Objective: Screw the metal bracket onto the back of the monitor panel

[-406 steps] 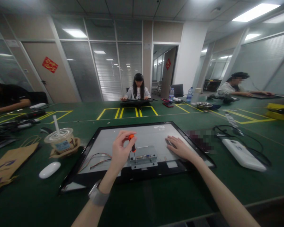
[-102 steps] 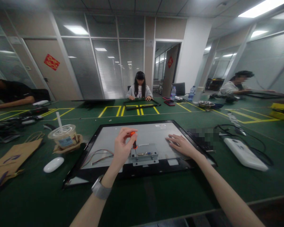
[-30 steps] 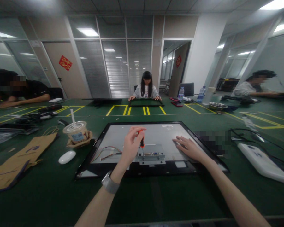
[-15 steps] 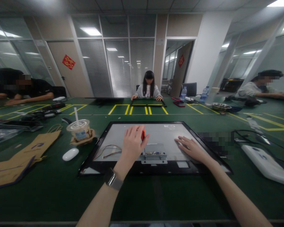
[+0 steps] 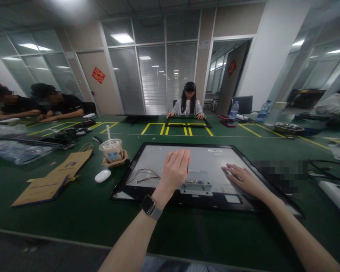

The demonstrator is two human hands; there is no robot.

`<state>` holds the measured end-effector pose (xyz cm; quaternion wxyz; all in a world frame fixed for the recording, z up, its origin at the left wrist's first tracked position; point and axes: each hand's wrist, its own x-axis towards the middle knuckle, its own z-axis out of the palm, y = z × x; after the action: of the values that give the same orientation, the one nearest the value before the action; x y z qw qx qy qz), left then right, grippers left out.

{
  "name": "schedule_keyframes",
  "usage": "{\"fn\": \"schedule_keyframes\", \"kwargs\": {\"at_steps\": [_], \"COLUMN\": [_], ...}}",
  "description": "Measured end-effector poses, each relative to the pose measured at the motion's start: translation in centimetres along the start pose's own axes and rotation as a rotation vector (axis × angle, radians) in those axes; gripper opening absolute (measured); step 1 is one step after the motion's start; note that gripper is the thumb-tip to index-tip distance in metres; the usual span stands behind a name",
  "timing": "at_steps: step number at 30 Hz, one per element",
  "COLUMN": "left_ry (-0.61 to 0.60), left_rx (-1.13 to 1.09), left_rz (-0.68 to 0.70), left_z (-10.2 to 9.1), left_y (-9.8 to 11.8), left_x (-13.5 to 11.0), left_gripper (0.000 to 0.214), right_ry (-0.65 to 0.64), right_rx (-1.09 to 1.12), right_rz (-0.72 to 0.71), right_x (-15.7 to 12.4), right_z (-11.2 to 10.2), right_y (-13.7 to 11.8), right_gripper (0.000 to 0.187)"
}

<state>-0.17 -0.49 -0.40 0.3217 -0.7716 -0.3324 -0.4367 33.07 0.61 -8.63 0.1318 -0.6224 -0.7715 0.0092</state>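
Note:
My left hand [image 5: 175, 167], with a watch [image 5: 148, 204] on its wrist, is closed around an orange-handled screwdriver [image 5: 188, 169]. Most of the handle is hidden behind the fingers, and its tip cannot be made out. It is held above a metal bracket [image 5: 197, 186] with connector ports, at the near side of a display panel [image 5: 205, 158]. The panel lies with its grey metal back up inside a black frame. My right hand [image 5: 242, 179] rests on the panel's right part, fingers spread. Thin cables [image 5: 147, 177] lie on the panel left of the bracket.
Left of the panel are a drink cup [image 5: 112, 151] in a cardboard holder, a white oval case [image 5: 102, 176] and a brown paper bag [image 5: 56, 175]. A white device [image 5: 338, 196] lies right. Across the green table [image 5: 82, 219], a person [image 5: 188, 102] holds a black frame [image 5: 172, 126].
The view has turned left, so everything sits further right. My left hand has rotated and covers more of the orange handle. My right hand stays on the panel.

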Motion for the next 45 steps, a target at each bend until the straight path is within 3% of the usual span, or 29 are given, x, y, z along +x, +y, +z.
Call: {"fn": "schedule_keyframes", "kwargs": {"at_steps": [9, 16, 21, 24, 29, 33, 40, 45], "left_ry": [0.069, 0.125, 0.199, 0.163, 0.082, 0.039, 0.129, 0.110], "left_rx": [-0.026, 0.040, -0.069, -0.183, -0.396, -0.438, -0.574, -0.707], "left_rz": [0.121, 0.128, 0.236, 0.276, 0.116, 0.059, -0.370, -0.536], "left_z": [-0.2, -0.2, -0.2, -0.3, -0.7, -0.7, 0.5, -0.1], "left_y": [1.7, 2.2, 2.1, 1.9, 2.1, 2.6, 3.1, 2.7], "left_x": [0.1, 0.0, -0.7, -0.9, -0.6, -0.8, -0.6, 0.1], "left_gripper": [0.033, 0.025, 0.020, 0.020, 0.028, 0.029, 0.014, 0.024], "right_ry": [-0.005, -0.016, -0.015, -0.008, -0.025, -0.034, -0.019, -0.017], "right_rx": [-0.002, -0.002, -0.001, -0.001, 0.014, 0.023, 0.017, 0.013], "right_rz": [-0.005, -0.005, -0.008, -0.005, 0.006, 0.008, 0.004, -0.001], "right_x": [0.0, 0.1, 0.1, 0.1, 0.0, -0.1, -0.1, 0.0], "right_z": [0.4, 0.4, 0.5, 0.5, 0.1, 0.0, 0.1, -0.1], "right_y": [0.5, 0.7, 0.8, 0.7, 0.3, 0.1, 0.2, 0.1], "right_gripper": [0.056, 0.057, 0.056, 0.055, 0.057, 0.057, 0.056, 0.056]}}
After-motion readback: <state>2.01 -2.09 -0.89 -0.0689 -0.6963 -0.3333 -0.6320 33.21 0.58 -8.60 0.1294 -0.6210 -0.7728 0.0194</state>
